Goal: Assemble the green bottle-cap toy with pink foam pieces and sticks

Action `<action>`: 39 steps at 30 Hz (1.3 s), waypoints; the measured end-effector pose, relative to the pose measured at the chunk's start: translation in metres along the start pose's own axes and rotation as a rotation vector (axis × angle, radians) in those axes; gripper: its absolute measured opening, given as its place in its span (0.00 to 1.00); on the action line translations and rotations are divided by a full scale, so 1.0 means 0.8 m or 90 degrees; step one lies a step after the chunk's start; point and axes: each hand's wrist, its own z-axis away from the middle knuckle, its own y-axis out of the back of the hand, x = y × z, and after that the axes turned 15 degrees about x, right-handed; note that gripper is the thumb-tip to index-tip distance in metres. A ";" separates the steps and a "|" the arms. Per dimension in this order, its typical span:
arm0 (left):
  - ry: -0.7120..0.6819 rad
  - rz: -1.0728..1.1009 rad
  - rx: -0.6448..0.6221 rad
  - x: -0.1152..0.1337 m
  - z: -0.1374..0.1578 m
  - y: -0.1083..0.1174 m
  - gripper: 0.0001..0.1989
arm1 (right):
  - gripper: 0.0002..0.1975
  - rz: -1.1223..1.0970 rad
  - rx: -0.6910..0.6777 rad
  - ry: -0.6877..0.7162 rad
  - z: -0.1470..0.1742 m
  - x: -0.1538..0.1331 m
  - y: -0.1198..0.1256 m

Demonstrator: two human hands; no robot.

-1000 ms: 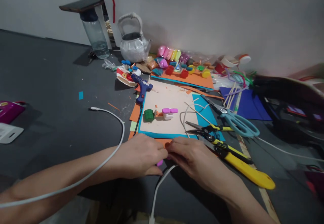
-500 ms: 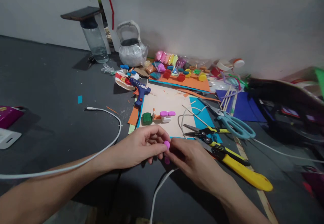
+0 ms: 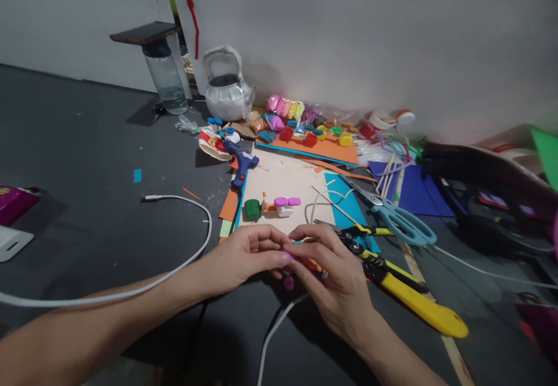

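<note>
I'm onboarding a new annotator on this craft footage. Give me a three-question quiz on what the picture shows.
1. True or false: the glue gun lies to the left of the beige sheet.
2. What do the left hand and right hand pinch between their fingertips?
A. a small pink piece
B. a wooden stick
C. the scissors
3. Fill in: the scissors have light ____ handles.

Key
1. True.
2. A: the small pink piece sits between both hands' fingertips.
3. Blue.
</note>
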 end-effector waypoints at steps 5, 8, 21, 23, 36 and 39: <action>0.013 0.008 0.024 0.004 0.000 0.000 0.09 | 0.10 -0.027 -0.026 -0.023 -0.002 0.000 -0.001; 0.011 0.008 0.023 0.004 0.000 0.000 0.11 | 0.10 -0.043 -0.010 -0.030 -0.003 0.001 0.000; 0.009 -0.006 0.034 0.008 0.000 0.000 0.15 | 0.11 0.007 -0.010 0.041 -0.002 0.003 0.002; 0.003 -0.012 0.034 0.007 0.001 0.000 0.15 | 0.11 0.010 0.002 0.039 -0.003 0.004 0.003; -0.022 -0.058 0.057 0.012 0.001 0.000 0.12 | 0.13 -0.018 -0.008 -0.003 -0.003 0.004 -0.002; -0.012 -0.047 0.052 0.010 0.000 0.001 0.13 | 0.11 -0.021 0.009 -0.001 -0.003 0.004 -0.002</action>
